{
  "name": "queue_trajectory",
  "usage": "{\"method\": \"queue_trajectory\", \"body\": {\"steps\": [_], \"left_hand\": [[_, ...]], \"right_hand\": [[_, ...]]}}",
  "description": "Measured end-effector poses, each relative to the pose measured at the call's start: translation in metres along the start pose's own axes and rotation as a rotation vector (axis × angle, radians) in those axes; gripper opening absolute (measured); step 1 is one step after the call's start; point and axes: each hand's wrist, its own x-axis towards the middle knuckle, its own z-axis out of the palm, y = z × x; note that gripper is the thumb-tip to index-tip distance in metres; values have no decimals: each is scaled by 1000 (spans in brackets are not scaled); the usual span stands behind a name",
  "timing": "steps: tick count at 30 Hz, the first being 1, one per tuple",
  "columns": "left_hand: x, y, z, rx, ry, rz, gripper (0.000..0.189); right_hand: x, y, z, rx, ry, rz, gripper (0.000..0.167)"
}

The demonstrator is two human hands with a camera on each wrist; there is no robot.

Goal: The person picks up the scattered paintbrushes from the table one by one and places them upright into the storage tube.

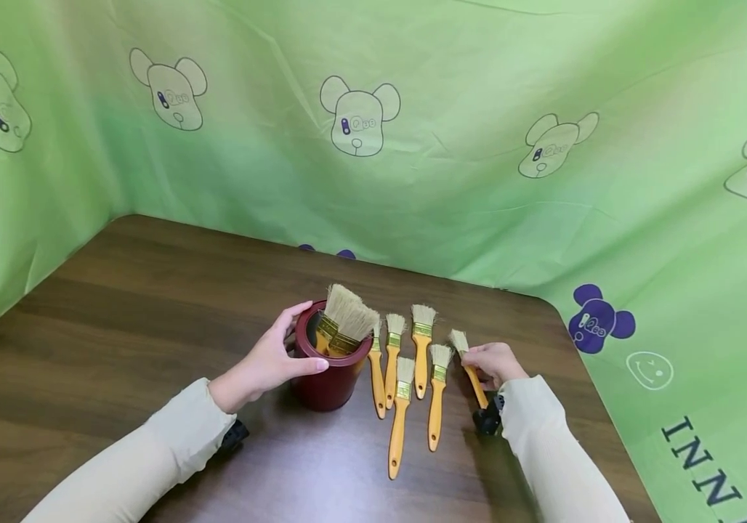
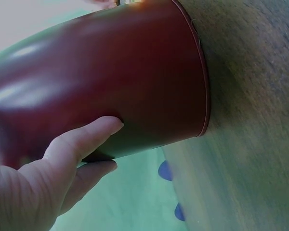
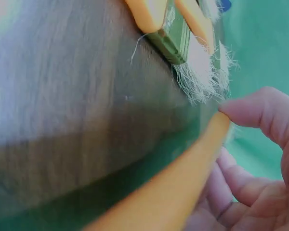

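Note:
My left hand (image 1: 275, 359) holds a dark red cylindrical pot (image 1: 326, 385) from its left side. Its thumb lies across the near side and its fingers reach to the far rim; the pot's glossy wall (image 2: 120, 72) fills much of the left wrist view. Two wide paintbrushes (image 1: 350, 319) stand in the pot, bristles up. On the right, my right hand (image 1: 493, 362) pinches a small paintbrush (image 1: 474, 378) between thumb and fingers, bristles pointing away from me. Its orange handle (image 3: 168, 187) crosses the right wrist view.
Several paintbrushes lie on the brown wooden table (image 1: 151, 312) between pot and right hand, among them a near brush (image 1: 397, 428), a far brush (image 1: 421, 356) and a right-hand brush (image 1: 437, 399). A green printed cloth (image 1: 439, 189) hangs behind the table and along its sides.

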Motion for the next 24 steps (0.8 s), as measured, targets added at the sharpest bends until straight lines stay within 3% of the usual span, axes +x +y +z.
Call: {"method": "queue_trajectory", "body": {"steps": [6, 17, 24], "left_hand": [[-1, 0, 0, -4, 2, 8, 89], [0, -1, 0, -17, 2, 10, 88], [-1, 0, 0, -6, 7, 17, 88]], "right_hand": [[1, -18, -1, 11, 96, -37, 44], [-17, -76, -15, 30, 158, -131, 49], [-30, -100, -13, 47, 214, -252, 54]]}}
